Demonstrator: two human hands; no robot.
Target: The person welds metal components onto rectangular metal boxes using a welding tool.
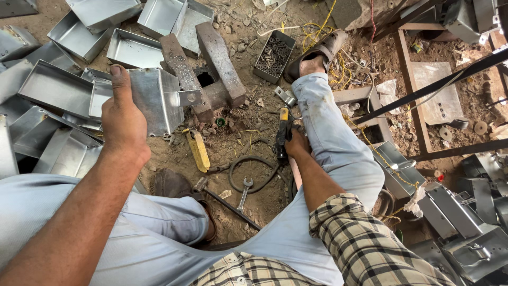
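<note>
My left hand (123, 116) grips an open sheet-metal box (154, 98) by its side wall, thumb up, and holds it above the dirt floor next to a heavy rusty steel block (214, 69). My right hand (296, 144) reaches down under my raised right leg and closes on the handle of a black tool with a yellow end (283, 130) that points up from the ground. Its fingers are partly hidden by my trouser leg.
Several folded metal boxes (79, 37) are piled at the left and top. A tray of small bolts (274, 55) sits near my shoe. A yellow-handled tool (199, 151), a spanner (244, 191), a hammer (222, 201) and a black cable loop (254, 164) lie on the dirt. More metal parts (465, 222) lie at the right.
</note>
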